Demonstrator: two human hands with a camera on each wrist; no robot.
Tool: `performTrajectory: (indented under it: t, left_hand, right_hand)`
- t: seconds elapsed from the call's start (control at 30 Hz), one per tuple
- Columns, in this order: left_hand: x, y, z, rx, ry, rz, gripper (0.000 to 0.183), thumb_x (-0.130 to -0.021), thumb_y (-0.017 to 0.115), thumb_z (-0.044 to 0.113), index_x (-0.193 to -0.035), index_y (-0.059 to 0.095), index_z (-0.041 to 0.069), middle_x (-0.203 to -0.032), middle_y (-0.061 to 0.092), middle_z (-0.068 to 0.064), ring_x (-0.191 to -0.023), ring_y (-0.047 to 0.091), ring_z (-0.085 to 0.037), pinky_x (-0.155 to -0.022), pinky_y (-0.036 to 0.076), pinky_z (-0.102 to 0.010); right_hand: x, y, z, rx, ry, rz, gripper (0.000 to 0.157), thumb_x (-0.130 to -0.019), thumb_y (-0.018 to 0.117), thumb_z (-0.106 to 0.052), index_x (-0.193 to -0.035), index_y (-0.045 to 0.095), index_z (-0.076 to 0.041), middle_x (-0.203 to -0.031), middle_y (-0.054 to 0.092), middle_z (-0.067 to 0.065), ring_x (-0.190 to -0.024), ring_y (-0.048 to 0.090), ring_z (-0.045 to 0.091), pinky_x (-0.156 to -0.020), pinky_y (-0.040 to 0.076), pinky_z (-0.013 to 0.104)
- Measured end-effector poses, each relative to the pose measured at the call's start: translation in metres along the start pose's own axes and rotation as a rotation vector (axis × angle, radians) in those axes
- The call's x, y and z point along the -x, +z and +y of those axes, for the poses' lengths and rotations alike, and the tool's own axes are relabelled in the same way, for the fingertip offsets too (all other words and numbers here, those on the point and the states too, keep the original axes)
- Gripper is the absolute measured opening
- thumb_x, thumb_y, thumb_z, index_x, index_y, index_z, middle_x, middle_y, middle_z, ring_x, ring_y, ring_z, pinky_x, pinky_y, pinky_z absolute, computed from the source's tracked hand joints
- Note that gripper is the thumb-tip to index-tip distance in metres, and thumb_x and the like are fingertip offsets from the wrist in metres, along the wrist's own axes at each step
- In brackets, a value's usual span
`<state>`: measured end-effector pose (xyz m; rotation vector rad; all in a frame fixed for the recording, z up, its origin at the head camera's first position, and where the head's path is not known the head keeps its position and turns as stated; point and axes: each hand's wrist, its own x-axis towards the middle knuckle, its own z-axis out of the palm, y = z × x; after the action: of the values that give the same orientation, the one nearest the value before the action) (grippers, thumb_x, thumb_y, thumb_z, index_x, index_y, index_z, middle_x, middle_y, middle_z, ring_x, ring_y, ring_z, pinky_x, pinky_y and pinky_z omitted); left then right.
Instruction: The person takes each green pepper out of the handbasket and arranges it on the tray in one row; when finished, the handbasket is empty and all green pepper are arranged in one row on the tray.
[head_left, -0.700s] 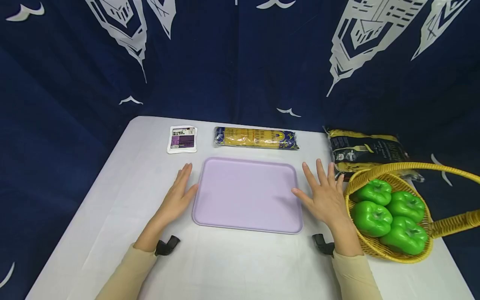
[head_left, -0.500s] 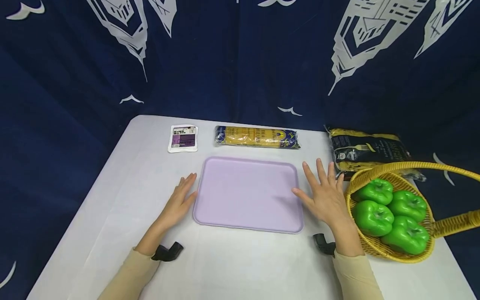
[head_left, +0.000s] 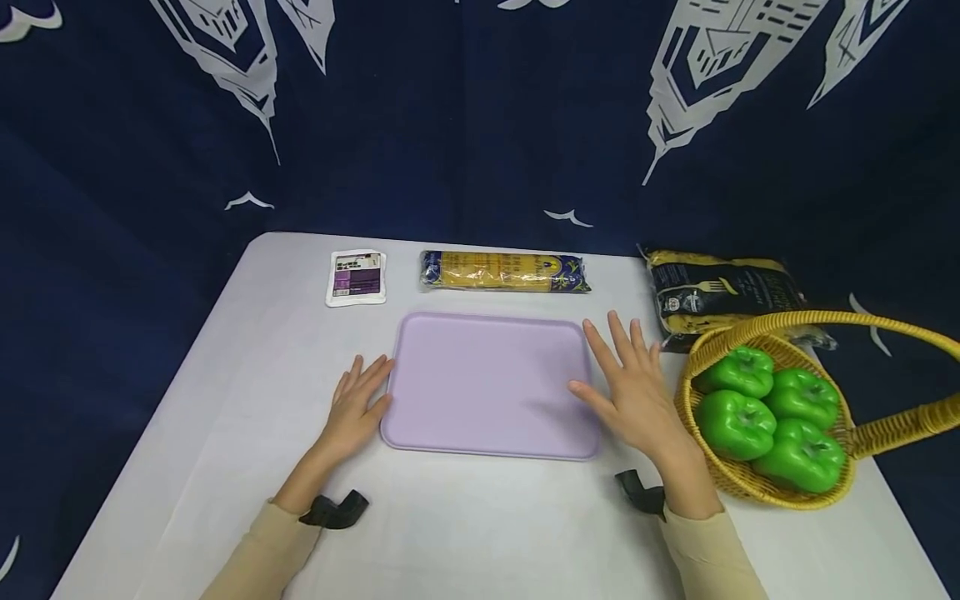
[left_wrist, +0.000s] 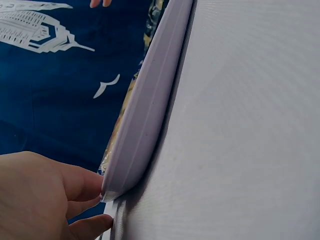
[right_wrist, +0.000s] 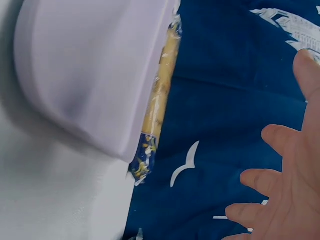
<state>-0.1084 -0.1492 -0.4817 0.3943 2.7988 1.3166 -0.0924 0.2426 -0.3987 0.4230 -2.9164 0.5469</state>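
Observation:
A flat lilac tray [head_left: 487, 383] with a raised rim lies on the white table. Beside its left edge is my left hand [head_left: 351, 421], fingers extended, with the fingertips right at the rim; the left wrist view has these fingers [left_wrist: 82, 182] close to the tray's corner. Over the tray's right edge my right hand [head_left: 633, 400] is spread wide and holds nothing, its thumb overlapping the tray in the head view. From the right wrist, the spread fingers [right_wrist: 262, 181] show apart from the tray [right_wrist: 95, 75].
Behind the tray lie a small white packet with a purple label [head_left: 357, 277] and a long yellow-and-blue pasta pack [head_left: 504, 272]. At right, a wicker basket [head_left: 847, 467] holds several green bell peppers [head_left: 799, 454]. A black-and-yellow bag [head_left: 723, 292] lies behind it. A dark blue curtain [head_left: 465, 150] hangs beyond.
My left hand has come nearer to me and in toward the tray's left edge. My right hand has shifted slightly left over the tray's right edge. The head view has turned a little.

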Motion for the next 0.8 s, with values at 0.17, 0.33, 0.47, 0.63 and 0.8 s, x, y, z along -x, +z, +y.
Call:
performTrajectory:
  t: [0.17, 0.33, 0.47, 0.63, 0.8]
  left_hand:
    - [0.000, 0.001, 0.000, -0.016, 0.011, 0.003, 0.052, -0.097, 0.051, 0.011, -0.147, 0.039, -0.001, -0.155, 0.033, -0.023, -0.149, 0.003, -0.047, -0.119, -0.004, -0.061]
    - [0.001, 0.001, 0.000, -0.024, -0.004, -0.002, 0.052, -0.097, 0.051, 0.011, -0.147, 0.040, 0.000, -0.156, 0.032, -0.023, -0.150, 0.002, -0.046, -0.119, -0.004, -0.060]
    - [0.003, 0.001, 0.000, -0.025, -0.015, 0.002, 0.052, -0.097, 0.051, 0.010, -0.147, 0.040, 0.000, -0.156, 0.032, -0.023, -0.150, 0.003, -0.046, -0.119, -0.005, -0.060]
    - [0.005, 0.001, 0.001, -0.028, -0.009, 0.011, 0.052, -0.096, 0.051, 0.009, -0.147, 0.040, -0.001, -0.155, 0.032, -0.024, -0.149, 0.003, -0.047, -0.118, -0.004, -0.061]
    - [0.002, 0.002, 0.001, -0.024, -0.004, -0.001, 0.053, -0.097, 0.051, 0.009, -0.147, 0.040, 0.000, -0.156, 0.032, -0.023, -0.150, 0.002, -0.045, -0.119, -0.005, -0.060]
  right_hand:
    - [0.006, -0.008, -0.005, -0.049, -0.030, 0.040, 0.080, -0.094, 0.061, -0.046, -0.158, 0.019, -0.023, -0.165, 0.009, 0.017, -0.150, 0.001, 0.045, -0.116, 0.003, 0.069]
    - [0.013, -0.019, -0.009, -0.108, -0.085, 0.151, 0.086, -0.086, 0.074, -0.035, -0.156, 0.026, -0.019, -0.162, 0.021, 0.019, -0.149, 0.016, 0.044, -0.113, 0.021, 0.068]
    - [0.022, -0.028, -0.010, -0.137, -0.096, 0.240, 0.087, -0.081, 0.079, -0.027, -0.154, 0.033, -0.016, -0.158, 0.030, 0.017, -0.144, 0.030, 0.042, -0.105, 0.035, 0.067]
    - [0.038, -0.040, -0.003, -0.184, -0.106, 0.359, 0.077, -0.084, 0.077, -0.037, -0.149, 0.042, -0.012, -0.152, 0.040, 0.016, -0.139, 0.041, 0.030, -0.115, 0.035, 0.032]
    - [0.056, -0.053, 0.010, -0.209, -0.137, 0.531, 0.081, -0.086, 0.061, -0.061, -0.142, 0.050, -0.003, -0.143, 0.049, 0.023, -0.137, 0.042, 0.010, -0.109, 0.030, 0.009]
